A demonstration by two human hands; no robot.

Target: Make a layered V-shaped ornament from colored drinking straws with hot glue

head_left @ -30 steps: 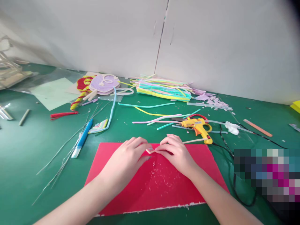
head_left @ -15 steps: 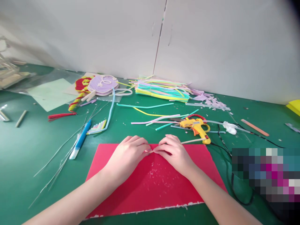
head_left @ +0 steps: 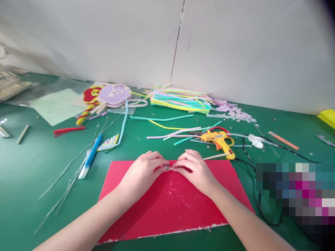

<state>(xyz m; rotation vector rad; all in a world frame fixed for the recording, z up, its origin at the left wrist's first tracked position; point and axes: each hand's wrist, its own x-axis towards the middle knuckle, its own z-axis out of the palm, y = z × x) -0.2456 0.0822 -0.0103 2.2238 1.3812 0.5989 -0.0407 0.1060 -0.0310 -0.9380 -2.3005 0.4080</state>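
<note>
My left hand [head_left: 145,172] and my right hand [head_left: 195,170] meet above the far part of a red board [head_left: 167,212]. Their fingertips pinch a thin, pale pipe cleaner [head_left: 216,157], whose free length sticks out to the right past my right hand, towards the yellow glue gun [head_left: 221,139]. Only a short bit of it shows between the two pinches. Something small and greyish is at my left fingertips, too small to name. Both hands are closed, their palms turned down. White specks of fluff lie on the board below them.
A bundle of pastel pipe cleaners [head_left: 180,101] lies at the back, with loose ones in front. Scissors [head_left: 231,141] lie under the glue gun. Leftward are a blue pen-like tool [head_left: 90,157], thin wires [head_left: 65,184] and a lilac round piece [head_left: 115,94]. Black cables [head_left: 258,202] run at right.
My left fingertips have shifted slightly, and a greyish bit now shows between them. My right hand stays almost still, and the view has moved very little.
</note>
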